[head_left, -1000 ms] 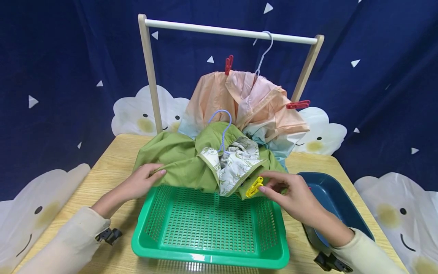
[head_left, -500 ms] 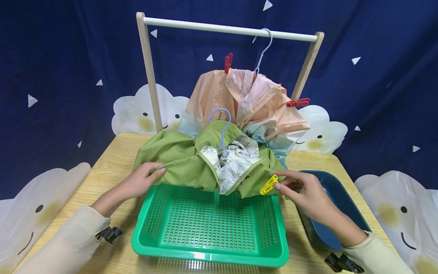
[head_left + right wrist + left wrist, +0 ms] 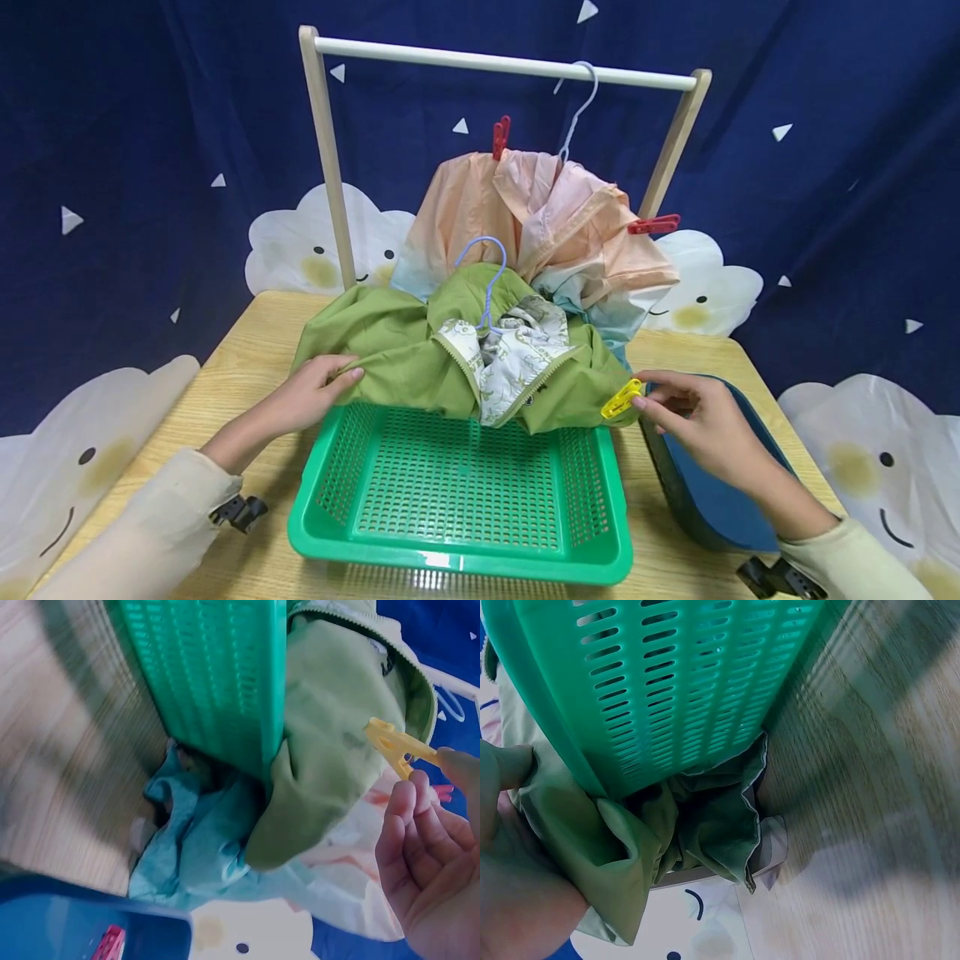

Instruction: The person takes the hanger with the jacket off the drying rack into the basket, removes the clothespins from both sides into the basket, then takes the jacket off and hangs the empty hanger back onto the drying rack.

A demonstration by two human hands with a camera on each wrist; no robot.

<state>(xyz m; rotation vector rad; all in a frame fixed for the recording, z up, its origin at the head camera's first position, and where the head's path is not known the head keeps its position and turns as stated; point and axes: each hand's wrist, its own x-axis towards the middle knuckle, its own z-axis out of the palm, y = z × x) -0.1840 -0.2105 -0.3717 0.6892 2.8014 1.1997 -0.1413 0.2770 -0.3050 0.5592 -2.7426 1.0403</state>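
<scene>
Green jacket point(image 3: 390, 342) lies spread along the back rim of the green basket point(image 3: 375, 554), across the middle of my head view. At the far left, I see the left hand point(image 3: 311, 396) gripping one sleeve between thumb and fingers, so the cloth sits right in its grasp. Next comes the basket, on the tabletop point(image 3: 247, 367), nearer to me than the jacket. Midway, a lilac hanger point(image 3: 489, 300) rises from the zip-edged collar. Behind, a peach garment point(image 3: 472, 200) with two red clips point(image 3: 654, 225) hangs from the rack point(image 3: 480, 61). Farther right, a yellow clip point(image 3: 621, 400) is pinched in the right hand point(image 3: 701, 421), just by the other sleeve; I cannot tell whether clip and cloth touch. Rightmost I have a blue bin point(image 3: 720, 496), partly hidden behind that hand, with a pink clip point(image 3: 111, 943) inside.
</scene>
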